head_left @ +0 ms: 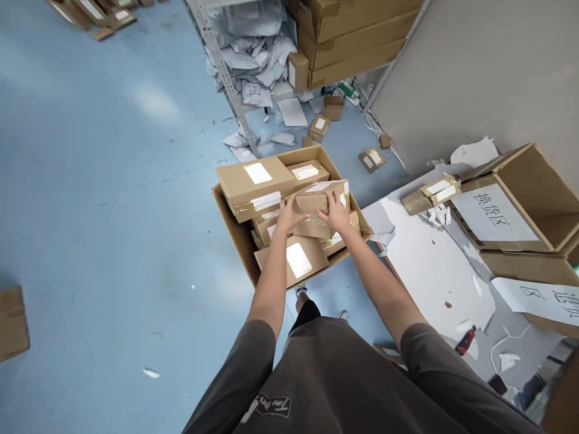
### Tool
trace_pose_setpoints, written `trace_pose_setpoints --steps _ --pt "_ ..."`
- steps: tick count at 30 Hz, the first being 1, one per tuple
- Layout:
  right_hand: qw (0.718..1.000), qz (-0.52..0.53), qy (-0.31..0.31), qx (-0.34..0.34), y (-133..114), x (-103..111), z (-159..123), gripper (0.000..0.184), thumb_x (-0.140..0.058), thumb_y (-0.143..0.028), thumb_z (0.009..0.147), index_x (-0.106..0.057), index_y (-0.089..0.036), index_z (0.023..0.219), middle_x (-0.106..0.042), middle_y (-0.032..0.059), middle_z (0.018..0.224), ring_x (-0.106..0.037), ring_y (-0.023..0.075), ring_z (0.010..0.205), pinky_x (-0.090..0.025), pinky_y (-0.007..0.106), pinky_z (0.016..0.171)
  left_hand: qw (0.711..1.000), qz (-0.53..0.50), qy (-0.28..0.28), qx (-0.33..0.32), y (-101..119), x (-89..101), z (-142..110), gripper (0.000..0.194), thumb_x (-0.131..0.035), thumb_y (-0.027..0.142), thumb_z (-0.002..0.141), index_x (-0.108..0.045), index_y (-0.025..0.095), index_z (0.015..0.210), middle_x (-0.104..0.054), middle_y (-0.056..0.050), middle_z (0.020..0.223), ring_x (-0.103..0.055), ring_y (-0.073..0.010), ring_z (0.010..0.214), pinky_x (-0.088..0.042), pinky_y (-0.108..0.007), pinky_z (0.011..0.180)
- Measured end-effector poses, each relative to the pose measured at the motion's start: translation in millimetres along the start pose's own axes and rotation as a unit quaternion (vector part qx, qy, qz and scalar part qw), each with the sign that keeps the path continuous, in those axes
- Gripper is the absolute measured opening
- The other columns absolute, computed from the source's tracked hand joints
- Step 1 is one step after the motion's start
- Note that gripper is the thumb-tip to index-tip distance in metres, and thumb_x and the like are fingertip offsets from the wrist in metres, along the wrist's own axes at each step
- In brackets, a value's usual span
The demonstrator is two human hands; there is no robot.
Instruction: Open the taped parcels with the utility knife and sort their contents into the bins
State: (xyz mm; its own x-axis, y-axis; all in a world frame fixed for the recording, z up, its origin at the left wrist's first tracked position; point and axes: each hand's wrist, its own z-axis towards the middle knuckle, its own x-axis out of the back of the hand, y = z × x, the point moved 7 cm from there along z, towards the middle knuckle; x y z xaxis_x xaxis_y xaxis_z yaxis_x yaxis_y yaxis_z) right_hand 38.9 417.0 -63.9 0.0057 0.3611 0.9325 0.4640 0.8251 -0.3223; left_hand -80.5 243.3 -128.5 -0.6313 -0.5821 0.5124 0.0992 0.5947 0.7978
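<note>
A large open cardboard box (235, 226) on the blue floor holds several taped brown parcels with white labels. My left hand (289, 215) and my right hand (338, 216) both grip a small brown parcel (312, 205) near the box's middle, one hand on each end, fingers curled over its top. A bigger parcel (253, 181) lies at the box's far left, and another labelled parcel (294, 259) lies at the near edge, below my hands.
A table (429, 265) with white paper, an open carton (520, 199) with a written sign and a red marker (465, 340) stands to the right. Metal shelving (226, 78) with crumpled papers and stacked cartons (353, 36) is behind. Small parcels litter the floor.
</note>
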Motion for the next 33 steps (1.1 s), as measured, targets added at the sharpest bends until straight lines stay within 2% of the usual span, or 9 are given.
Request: trace_pose_setpoints --steps 4,8,12,14,16,20,24,29,33 --pt "1.000 0.023 0.009 -0.002 -7 9 -8 0.078 -0.063 -0.054 0.104 -0.039 -0.013 0.166 -0.036 0.0286 0.173 -0.045 0.0438 0.155 -0.046 0.058 0.119 1.000 -0.006 0.029 -0.008 16 1.8 -14 0.107 -0.102 0.037 0.070 -0.048 0.032 0.163 -0.043 -0.013 0.154 -0.056 -0.0350 0.143 -0.045 -0.048 0.124" --pt "0.995 0.082 0.052 -0.003 -8 34 -24 0.072 -0.060 -0.053 0.106 -0.041 -0.010 0.161 -0.033 0.0295 0.175 -0.028 0.0369 0.167 -0.038 0.055 0.129 0.996 0.028 0.082 -0.002 53 14.6 -45 0.097 -0.100 0.042 0.073 -0.053 0.032 0.157 -0.044 -0.013 0.149 -0.060 -0.0352 0.137 -0.051 -0.047 0.117" --pt "0.983 0.120 0.136 0.024 1 89 -57 0.069 -0.060 -0.049 0.106 -0.039 -0.015 0.163 -0.029 0.0248 0.178 -0.022 0.0324 0.170 -0.034 0.056 0.132 0.989 0.054 0.122 -0.065 115 25.7 -78 0.085 -0.096 0.042 0.079 -0.057 0.033 0.154 -0.045 -0.012 0.148 -0.061 -0.0341 0.136 -0.054 -0.045 0.114" --pt "0.974 0.132 0.182 0.022 20 120 -83 0.070 -0.062 -0.047 0.105 -0.039 -0.016 0.164 -0.026 0.0236 0.180 -0.023 0.0325 0.170 -0.034 0.056 0.132 0.983 0.057 0.134 -0.108 153 18.7 -93 0.081 -0.096 0.039 0.080 -0.059 0.033 0.152 -0.045 -0.011 0.148 -0.060 -0.0347 0.139 -0.053 -0.045 0.116" --pt "0.961 0.148 0.232 0.018 48 150 -116 0.069 -0.063 -0.047 0.105 -0.040 -0.018 0.163 -0.025 0.0224 0.181 -0.024 0.0325 0.169 -0.036 0.057 0.132 0.976 0.057 0.140 -0.157 192 -1.4 -107 0.078 -0.096 0.037 0.080 -0.060 0.033 0.150 -0.045 -0.012 0.149 -0.059 -0.0351 0.140 -0.054 -0.046 0.116" --pt "0.926 0.176 0.335 0.003 131 191 -201 0.065 -0.065 -0.047 0.104 -0.044 -0.020 0.159 -0.026 0.0208 0.181 -0.030 0.0327 0.167 -0.039 0.057 0.130 0.956 0.055 0.123 -0.260 265 -80.7 -139 0.074 -0.098 0.033 0.079 -0.064 0.031 0.145 -0.047 -0.012 0.146 -0.058 -0.0338 0.141 -0.055 -0.044 0.114" --pt "0.896 0.189 0.396 -0.067 234 197 -297 0.062 -0.068 -0.049 0.102 -0.048 -0.021 0.154 -0.030 0.0210 0.180 -0.038 0.0342 0.164 -0.043 0.057 0.127 0.945 0.061 0.070 -0.314 316 -195.1 -176 0.072 -0.100 0.032 0.076 -0.068 0.029 0.141 -0.047 -0.012 0.147 -0.061 -0.0321 0.137 -0.057 -0.043 0.112" --pt "0.865 0.222 0.415 -0.174 357 166 -404 0.057 -0.071 -0.047 0.099 -0.054 -0.020 0.146 -0.037 0.0231 0.176 -0.050 0.0356 0.156 -0.051 0.055 0.119 0.940 0.106 -0.019 -0.325 341 -346.3 -220 0.062 -0.098 0.033 0.079 -0.073 0.028 0.136 -0.048 -0.014 0.148 -0.067 -0.0325 0.128 -0.061 -0.043 0.105" --pt "0.833 0.254 0.408 -0.274 428 116 -458 0.051 -0.070 -0.043 0.099 -0.057 -0.020 0.142 -0.041 0.0242 0.174 -0.060 0.0344 0.147 -0.056 0.051 0.113 0.929 0.153 -0.082 -0.327 334 -441.9 -243 0.047 -0.089 0.028 0.089 -0.075 0.025 0.134 -0.048 -0.015 0.149 -0.070 -0.0309 0.123 -0.061 -0.042 0.102"
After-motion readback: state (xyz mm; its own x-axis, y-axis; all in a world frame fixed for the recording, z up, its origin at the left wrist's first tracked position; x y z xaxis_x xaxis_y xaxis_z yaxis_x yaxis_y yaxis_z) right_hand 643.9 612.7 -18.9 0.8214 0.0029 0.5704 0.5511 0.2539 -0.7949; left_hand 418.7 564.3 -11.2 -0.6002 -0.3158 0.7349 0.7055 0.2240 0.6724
